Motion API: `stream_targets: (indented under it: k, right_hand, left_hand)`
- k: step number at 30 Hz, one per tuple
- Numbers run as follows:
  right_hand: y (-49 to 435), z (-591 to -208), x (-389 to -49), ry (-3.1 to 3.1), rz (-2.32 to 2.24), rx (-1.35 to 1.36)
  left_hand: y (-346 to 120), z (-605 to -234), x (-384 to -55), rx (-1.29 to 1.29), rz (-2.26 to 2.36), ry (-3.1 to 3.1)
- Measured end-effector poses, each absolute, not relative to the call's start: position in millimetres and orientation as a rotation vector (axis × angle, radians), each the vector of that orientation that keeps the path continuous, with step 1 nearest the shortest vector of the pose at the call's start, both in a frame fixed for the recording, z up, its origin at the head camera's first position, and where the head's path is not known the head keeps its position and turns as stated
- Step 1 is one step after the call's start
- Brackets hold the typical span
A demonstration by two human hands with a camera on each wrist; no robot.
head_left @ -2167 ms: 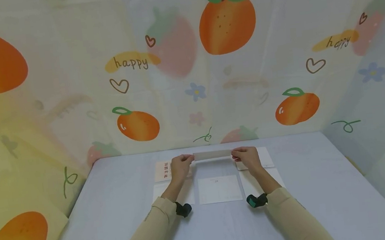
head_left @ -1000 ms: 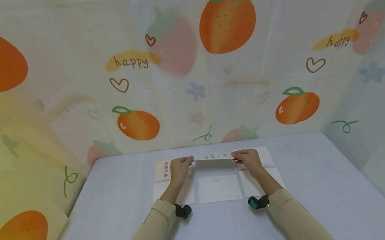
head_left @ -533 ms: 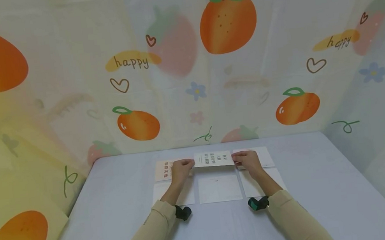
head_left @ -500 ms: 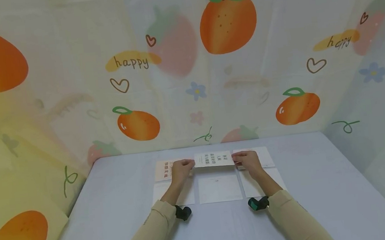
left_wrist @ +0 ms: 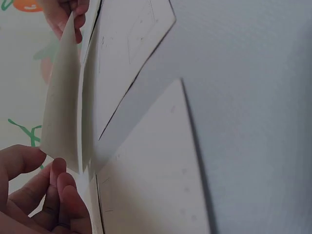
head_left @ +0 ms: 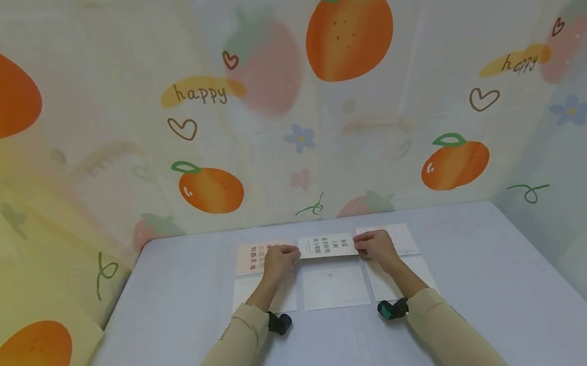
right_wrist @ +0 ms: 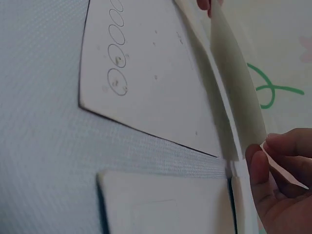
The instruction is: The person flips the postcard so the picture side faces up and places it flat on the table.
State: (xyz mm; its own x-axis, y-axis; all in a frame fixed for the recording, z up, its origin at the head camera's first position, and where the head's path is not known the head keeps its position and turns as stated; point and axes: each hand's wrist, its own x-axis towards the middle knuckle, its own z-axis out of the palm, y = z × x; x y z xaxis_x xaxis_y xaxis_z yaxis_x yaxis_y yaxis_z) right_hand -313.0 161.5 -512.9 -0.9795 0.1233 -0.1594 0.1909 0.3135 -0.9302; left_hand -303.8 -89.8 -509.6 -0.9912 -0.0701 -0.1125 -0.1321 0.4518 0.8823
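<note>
A white postcard (head_left: 327, 245) with dark printed characters is stretched between my hands at the back middle of the table. My left hand (head_left: 281, 258) pinches its left end, and my right hand (head_left: 377, 244) pinches the right end. It tilts toward me; the wrist views show its plain underside (left_wrist: 62, 107) just above the tabletop, slightly bowed. Directly in front lies a white card (head_left: 335, 289), flat, with a small mark; in the right wrist view this card (right_wrist: 146, 73) has a row of circles. A card with reddish-brown characters (head_left: 249, 259) lies partly under my left hand.
Another white card (head_left: 403, 240) lies at the back right, beside my right hand. Two more, a front left card (head_left: 286, 294) and a front right card (head_left: 381, 281), are partly covered by my forearms. A fruit-patterned cloth (head_left: 303, 170) rises behind the white table (head_left: 178, 314).
The held postcard has tipped from showing its plain side as a narrow strip to showing its printed face. Both hands have come down slightly with it, toward the table. The other cards stay put.
</note>
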Motion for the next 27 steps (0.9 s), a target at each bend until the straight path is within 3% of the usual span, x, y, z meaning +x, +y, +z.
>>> stream_targets:
  k: [17, 27]
  right_hand:
    - [161.2, -511.1, -308.4, 2.517, -1.764, 0.207]
    - [190.6, -497.3, -311.9, 2.536, -1.708, 0.226]
  left_hand:
    - [-88.5, -507.7, -303.7, -0.169, 1.391, 2.679]
    - [-91.9, -492.4, -310.9, -0.145, 1.346, 2.746]
